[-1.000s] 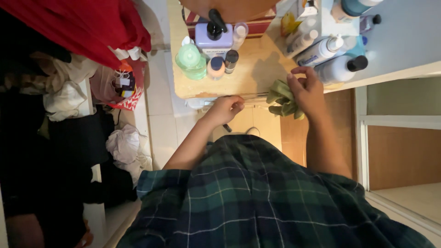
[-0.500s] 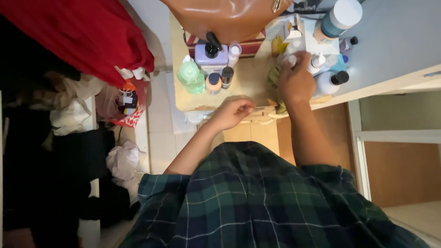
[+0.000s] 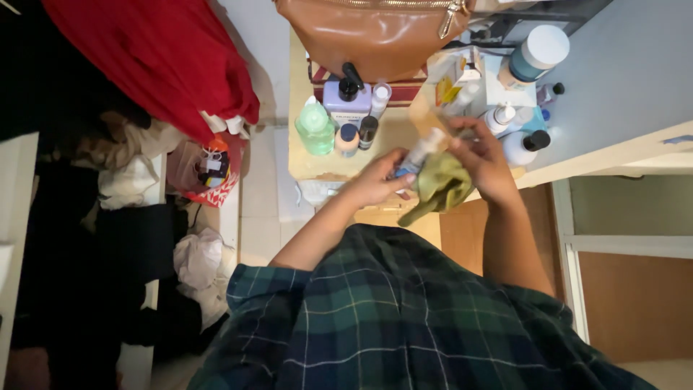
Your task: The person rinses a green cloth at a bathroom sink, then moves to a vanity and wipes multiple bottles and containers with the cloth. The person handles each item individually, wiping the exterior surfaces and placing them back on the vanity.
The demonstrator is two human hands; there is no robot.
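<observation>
Since half a second ago, both hands drawn together above the front edge of the pale wooden shelf top [image 3: 317, 162]. Head view: left hand [image 3: 377, 180] now closed around the lower part of a slim white tube bottle with a blue band [image 3: 419, 153], held tilted. Right hand [image 3: 482, 165] grasping an olive-green crumpled cloth [image 3: 438, 186], pressed against that bottle, probably at its upper end. Behind, standing near: green translucent bottle [image 3: 315, 128], lilac pump bottle with black head [image 3: 345, 100], tan leather bag [image 3: 372, 32]. Left of shelf, red fabric [image 3: 155, 61] hanging.
</observation>
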